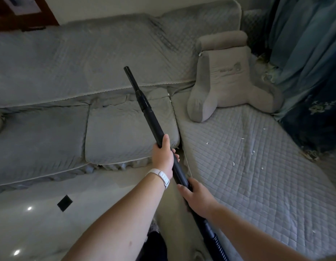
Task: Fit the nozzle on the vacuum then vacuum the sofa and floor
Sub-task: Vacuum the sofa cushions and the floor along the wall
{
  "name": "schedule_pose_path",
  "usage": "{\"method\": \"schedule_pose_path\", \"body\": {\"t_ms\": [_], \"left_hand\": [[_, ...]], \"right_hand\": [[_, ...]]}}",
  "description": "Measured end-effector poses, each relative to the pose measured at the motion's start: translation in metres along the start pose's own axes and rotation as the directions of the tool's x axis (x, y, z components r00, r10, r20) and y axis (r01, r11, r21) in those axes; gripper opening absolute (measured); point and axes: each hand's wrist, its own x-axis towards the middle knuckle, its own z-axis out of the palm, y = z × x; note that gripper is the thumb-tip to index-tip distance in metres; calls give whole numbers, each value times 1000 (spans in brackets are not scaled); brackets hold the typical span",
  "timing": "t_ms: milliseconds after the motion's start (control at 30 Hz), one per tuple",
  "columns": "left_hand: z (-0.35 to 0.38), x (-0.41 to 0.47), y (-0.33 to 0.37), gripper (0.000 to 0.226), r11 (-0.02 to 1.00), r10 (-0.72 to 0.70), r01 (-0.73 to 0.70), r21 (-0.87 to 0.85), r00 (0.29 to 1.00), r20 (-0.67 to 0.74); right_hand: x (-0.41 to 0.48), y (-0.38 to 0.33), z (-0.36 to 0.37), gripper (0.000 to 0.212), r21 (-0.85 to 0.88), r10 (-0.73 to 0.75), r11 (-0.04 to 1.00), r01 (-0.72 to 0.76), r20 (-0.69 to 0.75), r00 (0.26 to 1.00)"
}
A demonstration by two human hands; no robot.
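Observation:
A long black vacuum tube (151, 117) runs diagonally up from the lower right, ending in a narrow black nozzle (131, 78) raised in the air over the sofa's back cushion. My left hand (163, 154) grips the tube midway. My right hand (196, 197) grips it lower down, just above the ribbed hose (219, 245). The grey quilted sofa (114, 129) fills the view; small white scraps (253, 152) lie scattered on its chaise part at the right.
A grey armrest-shaped cushion (227, 78) sits on the chaise against the back. Blue curtains (310, 63) hang at the right. Glossy pale floor tiles (31, 223) with one dark inset tile (64, 203) lie at the lower left. A dark wooden frame (22, 14) stands at the upper left.

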Motion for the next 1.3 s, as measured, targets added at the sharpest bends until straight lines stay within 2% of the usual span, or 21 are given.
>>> {"method": "schedule_pose_path", "body": {"t_ms": [200,267,400,567,733,867,1067,1300], "left_hand": [[-2,92,42,20,975,127,-132,179,991,37],[-9,125,61,27,957,155,-162,241,987,48],[-17,182,100,40,948,182,-199,249,979,88],[-15,227,138,33,963,142,-166,213,982,123],[-3,253,158,27,970,130,-153,191,984,125],[11,270,173,31,971,136,-156,181,984,117],[48,299,188,34,967,146,-167,192,982,118],[114,342,185,29,948,103,-123,294,991,81]], "right_hand": [[77,-60,20,19,-88,22,996,-32,-110,994],[103,-85,26,18,-128,38,990,-55,-133,990],[151,-134,36,18,-201,47,976,-79,-161,986],[190,-175,40,14,-186,67,978,-98,-163,984],[216,-197,33,16,-243,51,964,-107,-226,973],[237,-214,22,21,-274,20,958,-86,-236,971],[277,-221,-6,19,-222,-8,974,-50,-255,967],[338,-208,-64,19,-157,36,985,-65,-178,983]]}}
